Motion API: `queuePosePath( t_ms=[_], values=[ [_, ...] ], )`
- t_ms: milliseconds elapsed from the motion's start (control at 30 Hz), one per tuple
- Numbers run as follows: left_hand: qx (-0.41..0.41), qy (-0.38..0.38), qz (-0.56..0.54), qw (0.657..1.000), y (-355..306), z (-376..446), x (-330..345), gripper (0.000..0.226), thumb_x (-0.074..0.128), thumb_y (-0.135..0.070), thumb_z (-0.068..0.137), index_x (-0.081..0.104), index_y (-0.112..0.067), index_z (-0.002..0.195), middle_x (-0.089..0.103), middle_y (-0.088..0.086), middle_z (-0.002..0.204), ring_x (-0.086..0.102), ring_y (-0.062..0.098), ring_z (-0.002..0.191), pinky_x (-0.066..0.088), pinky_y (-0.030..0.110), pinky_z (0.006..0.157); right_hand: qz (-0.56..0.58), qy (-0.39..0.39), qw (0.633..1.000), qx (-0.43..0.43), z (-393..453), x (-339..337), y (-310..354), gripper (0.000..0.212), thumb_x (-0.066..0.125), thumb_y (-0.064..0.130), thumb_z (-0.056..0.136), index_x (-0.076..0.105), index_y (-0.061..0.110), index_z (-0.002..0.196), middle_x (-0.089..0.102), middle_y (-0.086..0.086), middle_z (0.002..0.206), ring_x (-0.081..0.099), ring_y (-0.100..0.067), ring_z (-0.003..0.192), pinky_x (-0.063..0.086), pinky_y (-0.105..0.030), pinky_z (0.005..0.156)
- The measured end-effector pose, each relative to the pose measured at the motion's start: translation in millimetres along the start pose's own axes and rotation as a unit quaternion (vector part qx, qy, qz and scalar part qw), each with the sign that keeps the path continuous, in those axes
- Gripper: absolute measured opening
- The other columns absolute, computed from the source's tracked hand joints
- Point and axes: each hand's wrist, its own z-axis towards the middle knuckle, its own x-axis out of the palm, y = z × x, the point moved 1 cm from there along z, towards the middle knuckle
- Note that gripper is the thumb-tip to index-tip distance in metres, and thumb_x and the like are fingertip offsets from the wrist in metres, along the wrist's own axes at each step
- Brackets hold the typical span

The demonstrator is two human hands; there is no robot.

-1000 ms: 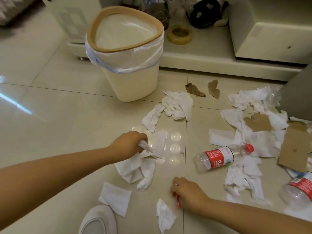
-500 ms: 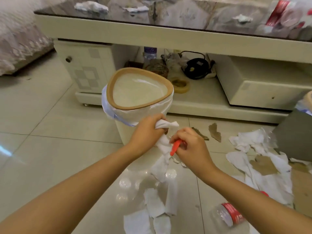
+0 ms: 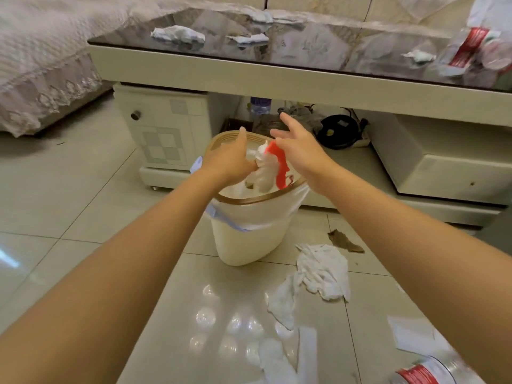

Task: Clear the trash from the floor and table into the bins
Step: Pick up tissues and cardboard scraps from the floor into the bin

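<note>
Hands over the bin, head view. I see my left hand [image 3: 231, 162] and my right hand [image 3: 300, 146] side by side above the mouth of the cream bin [image 3: 249, 239], which stands on the tiled floor [image 3: 83, 212] in front of the low counter [image 3: 249, 76]. The bin has a tan rim and a clear liner folded over its lip.

Left grip: fingers curled round a bunch of white tissue [image 3: 261, 173] that hangs down into the bin's opening. Right grip: fingers spread and straight, holding nothing. A red scrap [image 3: 279, 167] sits in the air between the two hands, over the bin mouth, just beside the tissue and apart from the right palm; whether it touches the tissue I cannot tell.

On the floor to the right of the bin lie a crumpled white tissue pile [image 3: 322, 270], a brown cardboard scrap [image 3: 343, 241] near the counter's base, and flat tissue pieces [image 3: 293, 353] closer to me. A clear plastic bottle [image 3: 432, 370] with a red label lies at the lower right edge.

On the dark glass top of the counter rest several tissue wads [image 3: 177, 34] and, at the far right, a blurred crushed bottle with red label [image 3: 476, 48]. A black cable bundle [image 3: 340, 130] sits on the counter's lower shelf behind the bin.
</note>
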Motion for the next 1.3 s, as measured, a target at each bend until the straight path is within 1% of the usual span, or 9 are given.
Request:
queuePosePath(
  t_ms=[167,267,400,600,700,767,967,1167,1300],
  values=[
    [0.039,-0.103,-0.046,0.993,16.5,-1.5,17.3,0.046,0.055,-0.018,0.094,0.045,-0.022,0.139,0.061,-0.001,0.125,0.058,0.019,0.111,0.046,0.031,0.089,-0.026,-0.023,0.999,-0.004,-1.9,-2.9,-25.2,0.062,0.048,-0.001,0.094,0.026,0.02,0.148,0.046,-0.003,0.143,0.041,-0.016,0.133,0.036,-0.018,0.094],
    [0.051,-0.168,-0.083,0.981,11.0,-9.5,23.0,0.032,0.051,-0.014,0.095,0.056,-0.022,0.126,0.066,-0.002,0.106,0.061,0.016,0.092,0.046,0.027,0.077,-0.057,-0.088,0.994,-0.032,-11.0,-3.7,-35.3,0.054,0.057,0.004,0.091,0.042,0.02,0.14,0.061,-0.001,0.121,0.059,-0.015,0.106,0.047,-0.015,0.076],
    [0.108,-0.145,-0.135,0.974,-7.4,-33.7,44.5,0.017,0.052,-0.023,0.095,0.062,-0.021,0.108,0.064,-0.005,0.092,0.059,0.011,0.081,0.051,0.031,0.075,-0.081,-0.106,0.987,-0.086,-39.8,-7.6,-57.3,0.02,0.061,0.01,0.087,0.06,0.015,0.107,0.064,-0.009,0.092,0.062,-0.023,0.082,0.056,-0.038,0.075],
    [0.287,-0.236,0.034,0.928,-37.5,-58.8,103.8,0.015,0.058,-0.018,0.084,0.066,-0.012,0.096,0.062,0.006,0.102,0.053,0.025,0.096,0.041,0.035,0.076,-0.159,-0.042,0.983,-0.081,-87.3,-21.6,-116.8,0.01,0.065,0.012,0.084,0.059,0.02,0.086,0.061,0.003,0.079,0.059,-0.012,0.072,0.052,-0.031,0.067],
    [0.326,-0.144,0.015,0.934,-49.5,-67.0,140.4,0.016,0.055,-0.012,0.082,0.064,-0.012,0.095,0.064,0.005,0.093,0.057,0.026,0.088,0.037,0.03,0.074,-0.227,-0.042,0.971,-0.057,-102.1,-36.6,-152.4,0.014,0.067,0.015,0.081,0.061,0.025,0.088,0.061,0.01,0.085,0.059,-0.006,0.076,0.052,-0.031,0.07],
    [0.261,-0.026,-0.019,0.965,-45.7,-70.9,167.3,0.024,0.056,-0.013,0.087,0.06,-0.016,0.111,0.063,0.003,0.106,0.056,0.022,0.097,0.04,0.028,0.077,-0.281,-0.024,0.959,-0.02,-110.4,-46.5,-176.6,0.023,0.069,0.019,0.081,0.062,0.029,0.101,0.061,0.011,0.098,0.058,-0.005,0.085,0.052,-0.03,0.075],
    [0.145,0.264,0.122,0.946,-2.1,-72.6,239.7,0.096,0.077,-0.03,0.077,0.015,-0.033,0.15,0.027,0.005,0.151,0.038,0.028,0.13,0.044,0.041,0.098,-0.428,0.105,0.888,0.131,-118.5,-63.6,-240.9,0.064,0.068,0.026,0.081,0.04,0.035,0.138,0.04,0.005,0.138,0.047,-0.019,0.119,0.046,-0.035,0.089],
    [0.253,0.292,0.226,0.894,5.1,-51.6,279.4,0.123,0.085,-0.019,0.068,-0.003,-0.04,0.151,-0.009,0.003,0.161,0.026,0.029,0.138,0.039,0.039,0.096,-0.444,0.121,0.865,0.2,-102.3,-56.3,-281.9,0.076,0.071,0.025,0.079,0.03,0.037,0.142,0.025,0.002,0.149,0.043,-0.024,0.125,0.047,-0.036,0.091],
    [0.326,0.303,0.249,0.861,1.7,-34.2,297.3,0.124,0.087,-0.026,0.062,0.001,-0.039,0.151,0.015,-0.002,0.157,0.026,0.024,0.137,0.034,0.037,0.099,-0.446,0.138,0.858,0.214,-98.9,-52.6,-297.1,0.088,0.074,0.035,0.076,0.02,0.039,0.146,0.007,0.002,0.157,0.034,-0.028,0.133,0.045,-0.042,0.099]
  ],
)
